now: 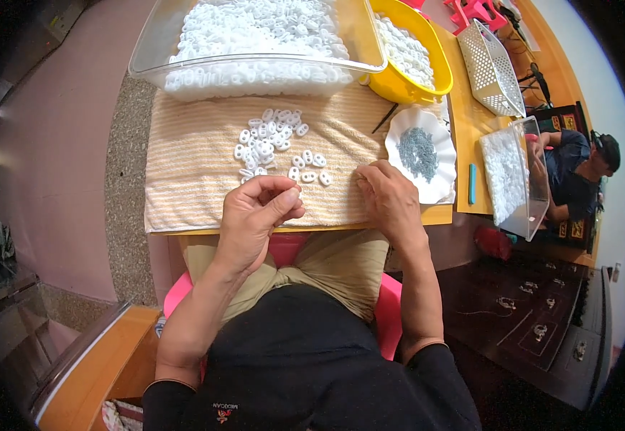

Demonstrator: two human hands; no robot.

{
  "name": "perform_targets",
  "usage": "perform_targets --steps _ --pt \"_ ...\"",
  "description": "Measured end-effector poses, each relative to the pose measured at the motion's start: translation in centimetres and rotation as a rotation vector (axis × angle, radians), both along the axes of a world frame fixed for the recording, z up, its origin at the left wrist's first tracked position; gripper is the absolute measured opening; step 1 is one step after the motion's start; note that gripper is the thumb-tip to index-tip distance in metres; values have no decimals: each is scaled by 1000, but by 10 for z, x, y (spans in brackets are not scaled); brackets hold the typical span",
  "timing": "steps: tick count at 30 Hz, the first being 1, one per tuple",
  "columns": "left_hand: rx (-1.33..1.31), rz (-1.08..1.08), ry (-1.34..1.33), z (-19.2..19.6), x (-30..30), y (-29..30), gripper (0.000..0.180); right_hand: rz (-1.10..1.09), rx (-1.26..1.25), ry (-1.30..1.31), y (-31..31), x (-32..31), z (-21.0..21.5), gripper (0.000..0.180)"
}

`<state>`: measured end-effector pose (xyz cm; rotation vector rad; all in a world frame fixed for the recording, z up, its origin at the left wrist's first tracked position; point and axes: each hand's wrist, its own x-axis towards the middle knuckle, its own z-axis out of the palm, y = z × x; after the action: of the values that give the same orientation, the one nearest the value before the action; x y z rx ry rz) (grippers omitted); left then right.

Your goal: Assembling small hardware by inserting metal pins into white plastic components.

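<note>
My left hand (262, 214) is held over the table's front edge, thumb and fingers pinched together. A speck of white shows at its fingertips, too small to name. To its right, my right hand (391, 197) rests on the striped towel (197, 172) with fingers curled together and pointing down; whatever they hold is hidden. Just beyond the left hand lies a heap of small white oval pieces with two holes (266, 136), and several more (309, 167) lie apart beside it. Right next to my right hand stands a white scalloped dish (438, 190) of tiny grey-blue pieces (418, 152).
At the back stand a large clear bin (255, 63) and a yellow basin (442, 75), both full of white pieces. A thin black tool (384, 118) lies near the dish. Further right are a white perforated basket (488, 68), a blue stick (472, 183), another clear bin (535, 179) and a seated person (575, 169).
</note>
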<state>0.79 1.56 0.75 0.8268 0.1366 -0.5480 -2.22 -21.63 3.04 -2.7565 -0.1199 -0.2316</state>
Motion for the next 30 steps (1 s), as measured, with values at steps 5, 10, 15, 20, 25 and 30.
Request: perform_targets --steps 5,10,15,20,25,30 --pt "6 -12 4 1 0 0 14 23 -35 128 -2 4 0 11" --pt "10 -7 38 -1 -2 -1 14 55 -42 58 -5 2 -9 10" --pt "0 -37 83 -1 -5 -5 17 29 63 1 0 -3 -4 12" --pt "4 -40 81 -1 -5 -6 18 -16 456 37 4 -5 -5 13" --pt "-15 -45 42 -2 -8 -9 21 14 757 87 21 -7 -4 11" --pt "-15 -88 41 -2 -13 -8 18 146 889 44 48 -9 -4 12"
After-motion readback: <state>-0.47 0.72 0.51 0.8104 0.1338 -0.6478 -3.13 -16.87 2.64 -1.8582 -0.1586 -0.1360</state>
